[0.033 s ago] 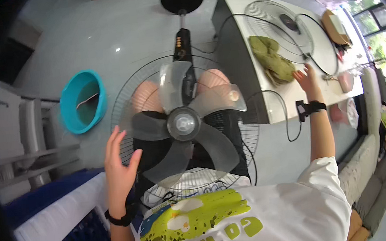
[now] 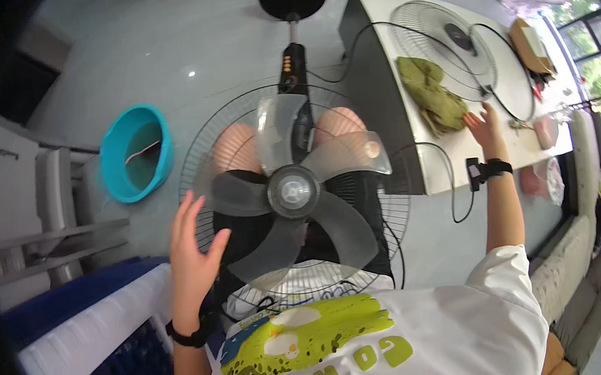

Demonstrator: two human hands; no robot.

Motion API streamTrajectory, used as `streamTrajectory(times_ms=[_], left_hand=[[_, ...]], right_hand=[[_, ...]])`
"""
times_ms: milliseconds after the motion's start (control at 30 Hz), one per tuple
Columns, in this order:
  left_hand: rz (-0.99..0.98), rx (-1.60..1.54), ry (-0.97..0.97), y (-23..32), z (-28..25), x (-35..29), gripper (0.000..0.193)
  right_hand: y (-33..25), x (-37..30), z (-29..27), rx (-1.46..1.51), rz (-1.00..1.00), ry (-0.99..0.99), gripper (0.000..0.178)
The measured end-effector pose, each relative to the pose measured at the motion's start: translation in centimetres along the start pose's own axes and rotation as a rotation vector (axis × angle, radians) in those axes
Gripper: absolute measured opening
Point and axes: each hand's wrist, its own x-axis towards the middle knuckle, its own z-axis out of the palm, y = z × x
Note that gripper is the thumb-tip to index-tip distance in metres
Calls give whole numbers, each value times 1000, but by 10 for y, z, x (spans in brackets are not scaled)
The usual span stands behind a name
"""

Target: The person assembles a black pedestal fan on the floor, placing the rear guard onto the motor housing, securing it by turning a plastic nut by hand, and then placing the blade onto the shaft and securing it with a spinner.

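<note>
now the translucent grey five-bladed fan (image 2: 294,192) sits just right of the spread, empty left hand (image 2: 194,256), the splayed, empty right hand (image 2: 487,133) beside crumpled olive-green cloth (image 2: 433,94).

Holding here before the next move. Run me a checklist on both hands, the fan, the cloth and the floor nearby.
1. Left hand empty: ok, fingers spread, nothing held.
2. Right hand gripping the green cloth: not ok, open beside it.
3. Fan blades covered in front: not ok, exposed; a loose grille lies on the white table.
4. Fan unplugged: cannot tell.
5. Blue basin off the table: ok, on the floor at left.
</note>
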Motion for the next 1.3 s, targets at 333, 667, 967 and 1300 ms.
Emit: streamTrajectory(times_ms=[333,667,967,1300], left_hand=[[-10,84,-82,10,2,3,57],[-19,53,37,9,-8,-2,54],[-134,34,131,-15,-21,-21,50],[-137,-37,213,-37,-28,-14,49]], right_hand=[[-8,92,-22,91,160,132,90],[-8,90,21,563,151,277,51],[-42,150,31,890,-286,-115,27],[-88,-37,47,540,-396,-541,31]])
